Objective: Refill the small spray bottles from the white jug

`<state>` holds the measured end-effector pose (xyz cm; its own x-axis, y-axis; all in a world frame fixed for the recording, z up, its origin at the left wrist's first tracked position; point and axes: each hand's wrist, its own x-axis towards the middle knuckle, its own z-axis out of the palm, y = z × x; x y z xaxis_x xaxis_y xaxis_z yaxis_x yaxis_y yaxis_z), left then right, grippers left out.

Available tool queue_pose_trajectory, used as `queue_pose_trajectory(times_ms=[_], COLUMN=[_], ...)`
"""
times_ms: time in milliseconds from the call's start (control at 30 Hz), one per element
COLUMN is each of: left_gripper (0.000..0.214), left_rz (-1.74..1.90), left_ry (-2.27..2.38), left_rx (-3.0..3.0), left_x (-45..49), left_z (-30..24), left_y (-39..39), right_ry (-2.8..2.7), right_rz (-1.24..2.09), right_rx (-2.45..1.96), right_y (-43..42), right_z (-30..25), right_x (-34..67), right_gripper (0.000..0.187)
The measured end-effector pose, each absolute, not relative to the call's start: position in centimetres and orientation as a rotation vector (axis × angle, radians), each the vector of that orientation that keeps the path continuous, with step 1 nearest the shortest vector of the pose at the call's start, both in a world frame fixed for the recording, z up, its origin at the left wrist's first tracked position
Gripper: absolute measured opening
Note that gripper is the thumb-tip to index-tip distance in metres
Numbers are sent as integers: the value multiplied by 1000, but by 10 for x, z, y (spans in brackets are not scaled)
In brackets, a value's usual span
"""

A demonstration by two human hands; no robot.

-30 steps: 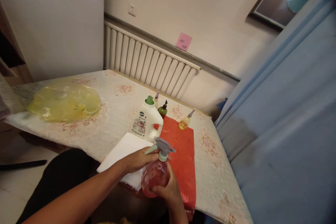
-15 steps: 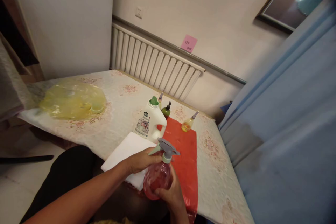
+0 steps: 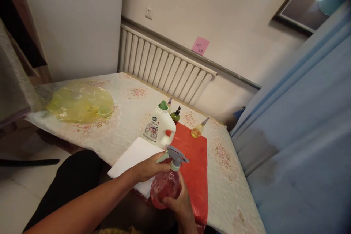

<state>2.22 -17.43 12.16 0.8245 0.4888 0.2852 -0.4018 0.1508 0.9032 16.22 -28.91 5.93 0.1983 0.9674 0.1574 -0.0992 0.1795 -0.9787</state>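
Both hands grip a pink see-through spray bottle [image 3: 163, 187] with a grey trigger head and a pale green collar. My left hand [image 3: 150, 168] is closed at the collar, just under the trigger. Around the bottle's right side and lower body, the fingers of my right hand [image 3: 179, 200] are wrapped. The bottle is held tilted a little, over the near edge of the table. Behind it lie a white cloth [image 3: 134, 156] and a red plastic sheet [image 3: 193, 164]. A white jug [image 3: 162, 126] with a green piece in its mouth stands just beyond.
On the flower-patterned tablecloth [image 3: 128, 113], a green pump bottle [image 3: 175, 116] stands behind the jug. A small bottle with yellow liquid [image 3: 197, 131] is to the right. A yellow plastic bag [image 3: 74, 102] lies at left. A blue curtain [image 3: 296, 128] hangs at right; a radiator [image 3: 161, 62] lines the wall.
The view has shifted slightly, so the room appears a little farther right. Both hands keep their hold on the spray bottle, with hardly any change.
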Motion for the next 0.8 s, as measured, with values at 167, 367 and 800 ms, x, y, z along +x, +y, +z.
queue_pose_trajectory(times_ms=[167, 367, 800], left_gripper=[46, 48, 37], left_rz=[619, 604, 533], left_ry=[76, 139, 208], left_rx=[1138, 1117, 1087], left_x=[24, 26, 32], left_z=[106, 111, 114], left_y=[-170, -165, -161], right_ry=[-1051, -1052, -1043], right_rz=[1010, 1007, 1068], right_rx=[-1116, -1136, -1096], right_y=[-290, -290, -292], right_z=[56, 56, 57], right_x=[163, 161, 158], right_gripper=[101, 98, 93])
